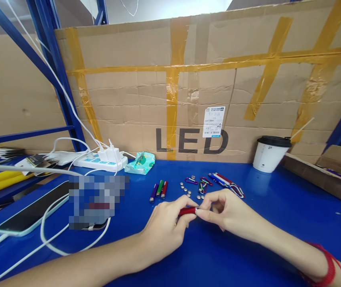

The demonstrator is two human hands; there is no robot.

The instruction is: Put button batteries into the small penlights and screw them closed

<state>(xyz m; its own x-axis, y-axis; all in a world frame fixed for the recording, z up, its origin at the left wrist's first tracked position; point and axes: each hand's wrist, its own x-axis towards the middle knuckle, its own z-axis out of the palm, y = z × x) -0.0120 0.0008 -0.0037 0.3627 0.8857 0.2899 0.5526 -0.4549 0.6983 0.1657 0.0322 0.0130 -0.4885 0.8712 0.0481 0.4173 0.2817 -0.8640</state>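
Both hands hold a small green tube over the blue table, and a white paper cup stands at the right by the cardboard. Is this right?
Not quite: the head view shows the small tube is red, not green. The left hand and right hand hold it over the blue table, and the white paper cup stands right, by the cardboard.

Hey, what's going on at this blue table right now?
A person holds a small red tube between both hands: the left hand grips its body and the right hand pinches its end. Beyond the hands on the blue table lie three more small tubes, loose button cells, carabiner clips and a few assembled pieces. A lidded paper cup stands by the cardboard wall.
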